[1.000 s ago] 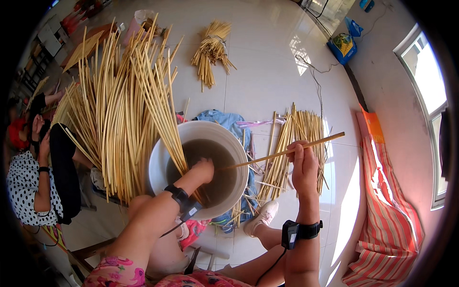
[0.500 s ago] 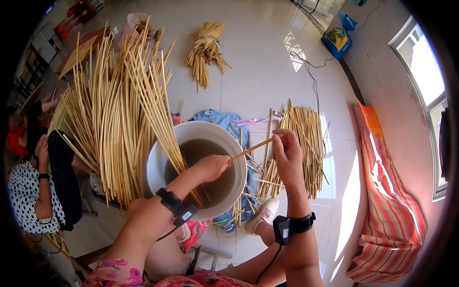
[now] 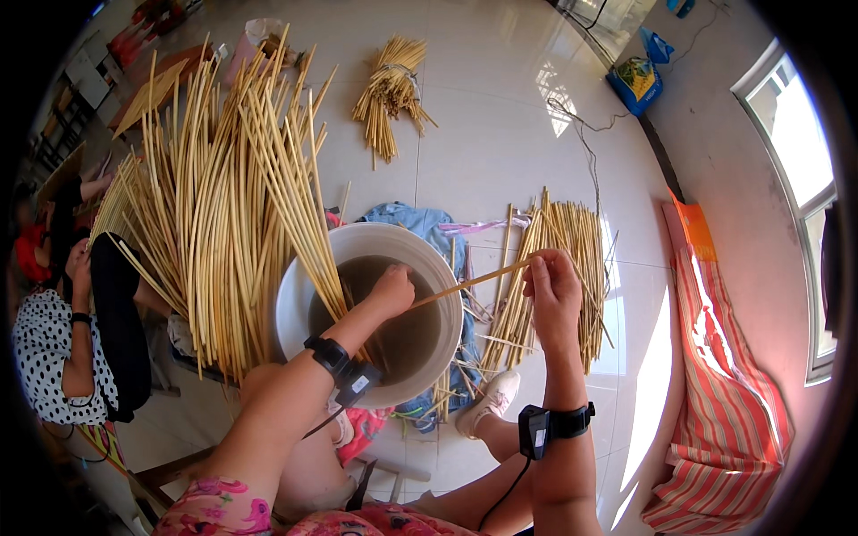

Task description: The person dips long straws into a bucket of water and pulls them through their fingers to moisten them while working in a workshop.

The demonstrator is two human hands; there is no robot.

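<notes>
A thin tan stalk (image 3: 474, 280), like a reed or a length of straw, slants between my two hands. My right hand (image 3: 556, 290) pinches its upper right end between thumb and fingers. Over the bucket, my left hand (image 3: 391, 291) is closed at the stalk's lower left end; its fingertips are turned away. Beneath it is a white bucket (image 3: 450, 332) of murky brownish water. Several long stalks (image 3: 308, 241) stand in the water, leaning to the left against my left forearm's side.
A big sheaf of stalks (image 3: 210, 232) rises left of the bucket. Shorter stalks (image 3: 572, 295) lie in a pile at right, and a tied bundle (image 3: 391, 89) lies farther off. Blue cloth (image 3: 407, 214) surrounds the bucket. A person in a dotted top (image 3: 58, 357) sits at left; striped fabric (image 3: 715, 420) hangs at right.
My left hand has shifted left and slightly up over the bucket. My right hand has moved a little right and down, and more of the stalk shows between the hands.
</notes>
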